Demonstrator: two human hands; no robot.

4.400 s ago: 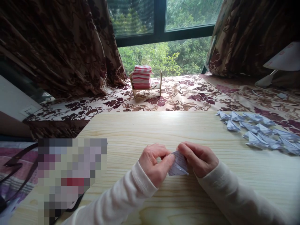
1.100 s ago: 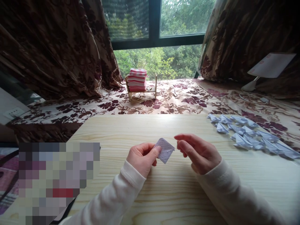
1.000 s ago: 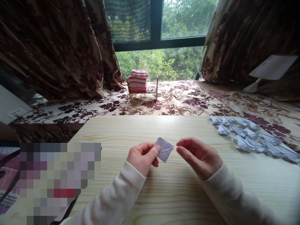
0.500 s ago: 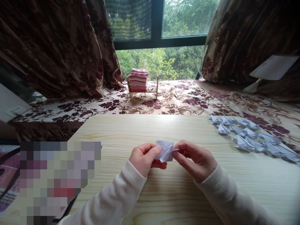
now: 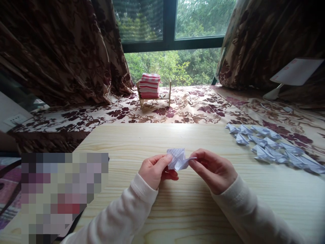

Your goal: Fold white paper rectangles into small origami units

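Observation:
A small folded piece of printed white paper [image 5: 176, 158] is held up between my hands above the middle of the table. My left hand [image 5: 157, 168] pinches its left side, thumb on top and fingers underneath. With thumb and forefinger, my right hand [image 5: 214, 169] grips a narrow flap that sticks out from the paper's right side. Several folded white paper pieces [image 5: 271, 144] of pointed shape lie in rows at the table's far right; neither hand touches them.
The pale wooden table [image 5: 132, 139] spans the foreground. A blurred-out item [image 5: 63, 193] lies at its left. Behind, on a floral cloth [image 5: 193, 105], stand a small wooden rack [image 5: 169, 96] with folded red-and-white striped cloths [image 5: 149, 86] and a white lamp [image 5: 294, 73] at the right.
My right hand has drawn the flap outward and slightly up, so more of it shows beyond the paper's right side. My left hand has shifted a little left with the paper.

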